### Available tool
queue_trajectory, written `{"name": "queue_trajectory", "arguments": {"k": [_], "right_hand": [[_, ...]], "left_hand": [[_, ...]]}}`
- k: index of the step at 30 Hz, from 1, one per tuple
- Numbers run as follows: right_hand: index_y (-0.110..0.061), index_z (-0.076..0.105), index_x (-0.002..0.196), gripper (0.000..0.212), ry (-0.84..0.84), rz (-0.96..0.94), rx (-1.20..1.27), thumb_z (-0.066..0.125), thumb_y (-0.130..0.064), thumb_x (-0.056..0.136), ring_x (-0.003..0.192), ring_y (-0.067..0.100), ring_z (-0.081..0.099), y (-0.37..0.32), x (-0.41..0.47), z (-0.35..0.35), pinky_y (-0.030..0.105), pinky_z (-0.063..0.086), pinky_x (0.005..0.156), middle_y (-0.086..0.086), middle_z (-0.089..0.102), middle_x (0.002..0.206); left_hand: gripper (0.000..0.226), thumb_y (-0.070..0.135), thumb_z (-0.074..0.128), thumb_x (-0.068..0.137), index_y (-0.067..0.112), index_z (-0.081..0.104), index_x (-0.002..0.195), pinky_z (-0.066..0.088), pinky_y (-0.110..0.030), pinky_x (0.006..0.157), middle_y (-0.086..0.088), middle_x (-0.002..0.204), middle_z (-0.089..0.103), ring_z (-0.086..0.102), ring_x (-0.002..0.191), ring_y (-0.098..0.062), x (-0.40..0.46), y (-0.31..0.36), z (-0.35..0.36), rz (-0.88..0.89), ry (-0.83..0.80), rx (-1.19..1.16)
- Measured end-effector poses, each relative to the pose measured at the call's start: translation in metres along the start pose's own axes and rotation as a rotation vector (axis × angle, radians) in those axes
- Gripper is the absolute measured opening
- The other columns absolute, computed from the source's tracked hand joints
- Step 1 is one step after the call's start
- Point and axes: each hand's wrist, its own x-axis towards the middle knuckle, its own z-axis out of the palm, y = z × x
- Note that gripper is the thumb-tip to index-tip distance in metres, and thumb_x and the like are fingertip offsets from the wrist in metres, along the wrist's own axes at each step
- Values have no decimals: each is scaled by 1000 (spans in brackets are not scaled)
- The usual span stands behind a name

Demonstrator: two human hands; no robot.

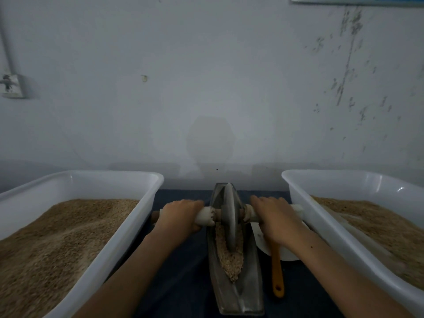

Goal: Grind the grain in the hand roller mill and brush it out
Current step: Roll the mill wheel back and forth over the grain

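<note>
A person's left hand (pixel 181 215) and right hand (pixel 274 216) each grip the axle handle either side of the grinding wheel (pixel 230 216), standing in the grain (pixel 229 255) filling the trough (pixel 250 278); grinding is underway, and rolling the wheel along the trough likely follows.

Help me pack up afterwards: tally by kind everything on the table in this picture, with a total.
White tubs of grain: 2, left tub and right tub
Roller mill: 1, trough with wheel, gripped by left hand and right hand
Orange-handled brush: 1
White dish: 1
Total: 5
</note>
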Motion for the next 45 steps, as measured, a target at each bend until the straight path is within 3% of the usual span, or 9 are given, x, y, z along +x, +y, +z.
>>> {"name": "queue_trajectory", "arguments": {"k": [6, 10, 15, 21, 25, 29, 34, 38, 45], "right_hand": [[-19, 47, 100, 18, -313, 1, 79, 55, -11, 86, 95, 21, 57, 2, -4, -21, 29, 40, 70, 4, 57, 106], [-21, 46, 95, 16, -386, -6, 109, 55, -10, 87, 86, 17, 53, 0, -3, -27, 28, 39, 69, 3, 55, 101], [-19, 37, 97, 19, -239, -20, 68, 50, -8, 90, 95, 24, 56, 1, -3, -15, 28, 31, 69, 6, 56, 105], [-20, 40, 118, 32, 12, -15, -9, 56, -19, 90, 105, 22, 51, 0, 1, 6, 33, 32, 83, 1, 54, 113], [-20, 40, 102, 22, -34, -19, 28, 55, -12, 87, 99, 23, 54, 1, -1, -1, 31, 29, 72, 2, 57, 107], [-24, 34, 78, 24, -227, -12, 51, 52, -10, 85, 83, 19, 51, 1, -3, -14, 27, 30, 57, -1, 50, 88], [-21, 45, 88, 11, -377, -13, 91, 52, -13, 88, 85, 18, 54, -1, -2, -27, 28, 41, 68, 3, 56, 98], [-19, 40, 90, 14, -289, 4, 91, 49, -8, 89, 82, 17, 50, -2, -4, -20, 26, 34, 62, 1, 52, 93], [-20, 35, 96, 27, 1, 17, 10, 51, -3, 84, 97, 23, 53, -2, 1, 1, 32, 28, 75, 2, 56, 105]], "left_hand": [[29, 34, 60, 87, 24, 57, 114, 40, -30, 78, 1, 109, 63, 60, 101, -18, 1, 7, -8, -4, -67, 254], [35, 36, 63, 84, 23, 57, 116, 40, -30, 79, -1, 111, 62, 59, 102, -19, 1, 7, -9, -1, -132, 267], [34, 34, 62, 85, 25, 54, 118, 43, -32, 82, 0, 113, 62, 59, 103, -20, 5, 3, -2, -24, -109, 188], [32, 35, 59, 88, 25, 46, 115, 43, -30, 82, 4, 113, 60, 59, 101, -16, 5, -1, 11, -25, 71, 84], [29, 35, 58, 88, 25, 47, 113, 45, -30, 81, 4, 110, 61, 60, 99, -17, 3, -2, 9, -3, 75, 81], [29, 33, 59, 85, 26, 51, 112, 47, -33, 82, 2, 108, 63, 60, 99, -19, 1, -3, 0, 29, -31, 110], [33, 32, 65, 80, 28, 56, 111, 41, -29, 76, 3, 108, 64, 60, 100, -18, 0, -4, -6, 42, -153, 111], [31, 32, 62, 83, 26, 54, 113, 42, -29, 77, 2, 109, 63, 60, 99, -19, 1, -3, -1, 11, -94, 99], [25, 35, 55, 90, 24, 47, 111, 41, -25, 79, 7, 109, 61, 59, 98, -13, 1, 1, 14, -36, 168, 122]]}}
